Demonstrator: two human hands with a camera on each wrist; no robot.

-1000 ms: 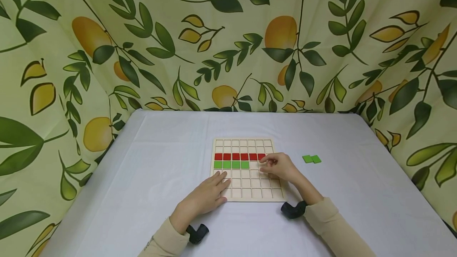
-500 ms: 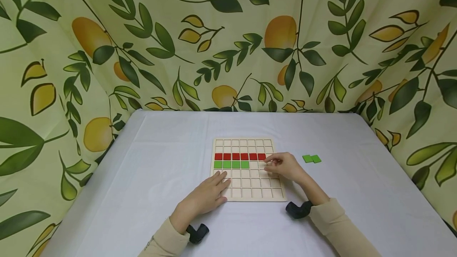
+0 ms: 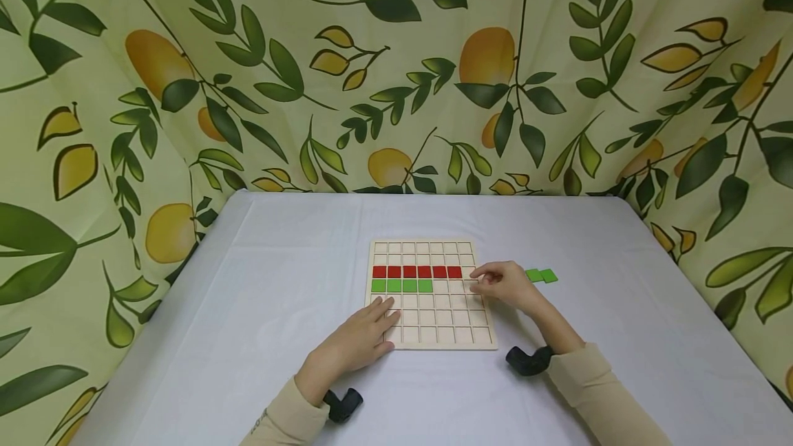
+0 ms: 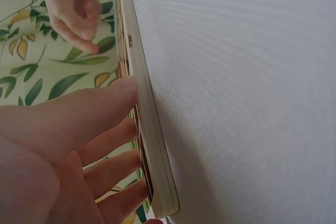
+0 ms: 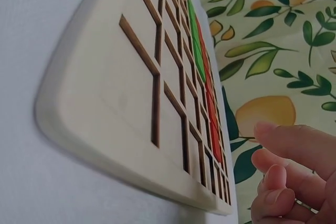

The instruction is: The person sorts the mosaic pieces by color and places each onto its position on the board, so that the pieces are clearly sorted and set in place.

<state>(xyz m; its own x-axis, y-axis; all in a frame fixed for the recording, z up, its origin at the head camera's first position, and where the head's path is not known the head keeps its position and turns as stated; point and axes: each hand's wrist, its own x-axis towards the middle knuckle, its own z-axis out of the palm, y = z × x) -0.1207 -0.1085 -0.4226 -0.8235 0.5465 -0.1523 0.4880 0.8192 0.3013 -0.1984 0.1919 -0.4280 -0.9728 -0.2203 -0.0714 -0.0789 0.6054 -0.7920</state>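
Observation:
A light wooden grid board (image 3: pixel 442 319) lies on the table. One of its rows carries several red square tiles (image 3: pixel 409 272), and the row just nearer carries several green square tiles (image 3: pixel 403 285). My left hand (image 3: pixel 356 341) rests on the board's near-left corner with straight fingers; in the left wrist view its thumb touches the board's side edge (image 4: pixel 149 135). Over the board's right side hovers my right hand (image 3: pixel 506 285), loosely bent. The right wrist view shows nothing between its thumb and fingers (image 5: pixel 270 129). Two loose green tiles (image 3: pixel 548 275) lie right of that hand, one partly hidden.
A white cloth (image 3: pixel 297 260) covers the table. Black curved wrist pieces (image 3: pixel 529 361) stick out beside both sleeves. Behind and at the sides hangs a curtain (image 3: pixel 396 88) printed with leaves and fruit.
My right hand has moved right, away from the tile rows and toward the loose green tiles. The left hand, the board and the tiles have stayed in place.

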